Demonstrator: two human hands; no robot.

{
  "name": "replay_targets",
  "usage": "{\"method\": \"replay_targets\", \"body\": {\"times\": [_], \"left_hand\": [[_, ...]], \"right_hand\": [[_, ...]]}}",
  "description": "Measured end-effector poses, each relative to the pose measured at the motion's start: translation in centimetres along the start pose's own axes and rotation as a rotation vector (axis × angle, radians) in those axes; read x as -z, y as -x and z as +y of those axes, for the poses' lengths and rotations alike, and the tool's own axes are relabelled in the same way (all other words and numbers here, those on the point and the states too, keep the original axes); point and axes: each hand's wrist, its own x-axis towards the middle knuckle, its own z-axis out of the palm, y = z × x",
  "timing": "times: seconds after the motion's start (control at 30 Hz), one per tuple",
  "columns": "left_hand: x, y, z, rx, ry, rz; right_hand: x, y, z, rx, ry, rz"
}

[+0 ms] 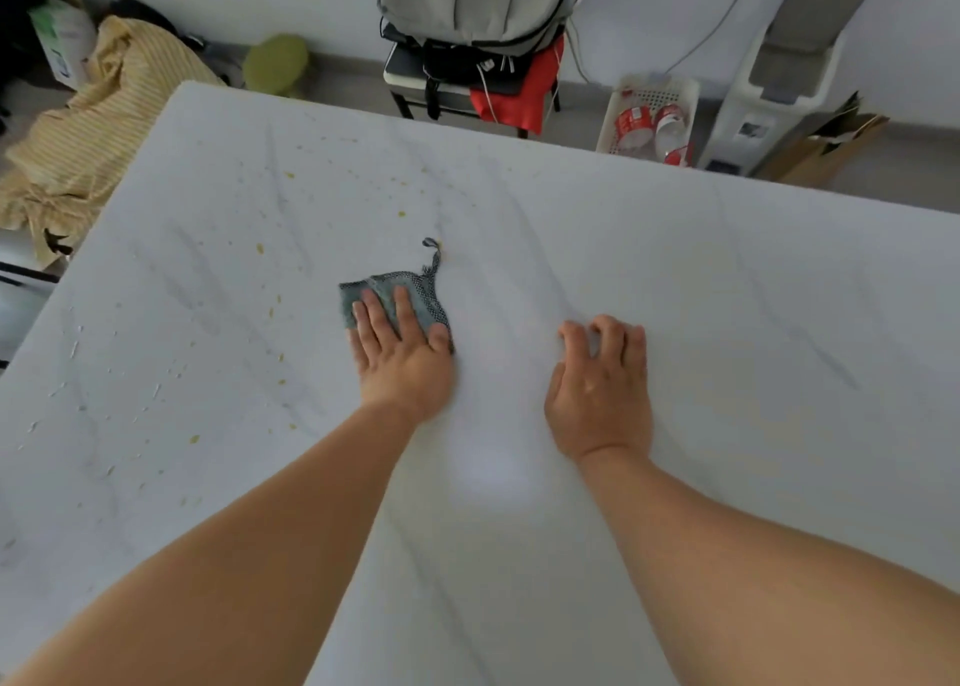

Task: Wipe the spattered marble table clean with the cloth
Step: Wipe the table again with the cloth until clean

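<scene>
A white marble table (675,280) with grey veins fills the view. Yellow spatter (260,248) and small white flecks dot its left half; the right half looks plain. A small grey-blue cloth (387,290) with a hanging loop lies flat near the table's middle. My left hand (402,358) presses down on it, palm flat, fingers spread over the cloth. My right hand (602,378) rests on the bare marble to the right of the cloth, fingers curled, holding nothing.
Beyond the far edge stands a chair (457,77) with a grey backpack and red fabric on it. A white basket (649,113) of red-and-white containers and a grey-white appliance (779,72) sit at back right. Yellow striped fabric (93,129) lies at the left.
</scene>
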Motion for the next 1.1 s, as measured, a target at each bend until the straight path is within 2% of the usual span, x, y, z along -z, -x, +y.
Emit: {"method": "replay_targets", "body": {"times": [0.03, 0.13, 0.17, 0.23, 0.33, 0.4, 0.43, 0.53, 0.6, 0.63, 0.73, 0.8, 0.83, 0.93, 0.97, 1.0, 1.03, 1.1], "left_hand": [[-0.3, 0.2, 1.1, -0.068, -0.048, -0.002], [-1.6, 4.5, 2.7, -0.493, -0.204, -0.056], [-1.5, 4.4, 2.3, -0.559, -0.244, -0.068], [-1.1, 2.9, 2.1, -0.546, -0.246, -0.063], [1.2, -2.0, 3.2, -0.214, -0.114, -0.027], [1.6, -4.4, 4.9, -0.097, -0.052, -0.013], [1.5, -4.6, 5.8, -0.145, -0.075, -0.011], [0.9, -3.5, 6.3, -0.438, -0.180, -0.049], [1.7, -5.1, 6.0, -0.543, -0.233, -0.069], [2.3, -6.3, 6.2, -0.526, -0.225, -0.076], [4.0, -10.2, 8.9, -0.256, -0.117, -0.053], [4.3, -11.6, 10.6, -0.199, -0.080, -0.003], [4.1, -11.6, 10.9, -0.266, -0.121, 0.023], [3.4, -11.0, 10.2, -0.760, -0.333, 0.017], [3.6, -11.3, 9.6, -0.873, -0.357, 0.002], [3.8, -12.2, 9.5, -0.916, -0.370, 0.005], [4.2, -13.6, 10.6, -0.878, -0.356, 0.006], [5.2, -15.9, 12.6, -0.601, -0.258, 0.033]], "right_hand": [[0.0, -0.2, 0.1, -0.001, -0.014, -0.001], [0.1, 0.1, 0.2, -0.032, -0.026, 0.010], [-0.2, -0.7, -0.4, -0.023, -0.043, 0.009], [0.0, -0.4, -0.3, -0.038, -0.044, 0.008], [0.0, -0.1, -0.3, -0.062, -0.034, -0.011], [-0.3, -0.2, -0.6, -0.077, -0.023, -0.029], [-0.3, -0.5, -0.6, -0.076, -0.017, -0.033], [-0.3, -0.8, -0.4, -0.072, -0.001, -0.058], [-0.3, -0.7, -0.5, -0.089, 0.024, -0.063], [-0.3, -0.9, -0.6, -0.101, 0.034, -0.057], [0.3, -3.9, -0.6, -0.131, 0.080, -0.005], [0.3, -6.8, 0.2, -0.123, 0.101, -0.015], [0.1, -7.6, 0.6, -0.132, 0.097, -0.028], [-0.8, -8.3, 0.9, -0.194, 0.081, -0.008], [-0.8, -8.2, 0.5, -0.195, 0.069, -0.016], [-0.6, -8.1, 0.3, -0.200, 0.062, -0.019], [-0.5, -8.4, 0.4, -0.211, 0.064, -0.009], [-0.3, -8.6, 0.3, -0.204, 0.065, -0.008]]}}
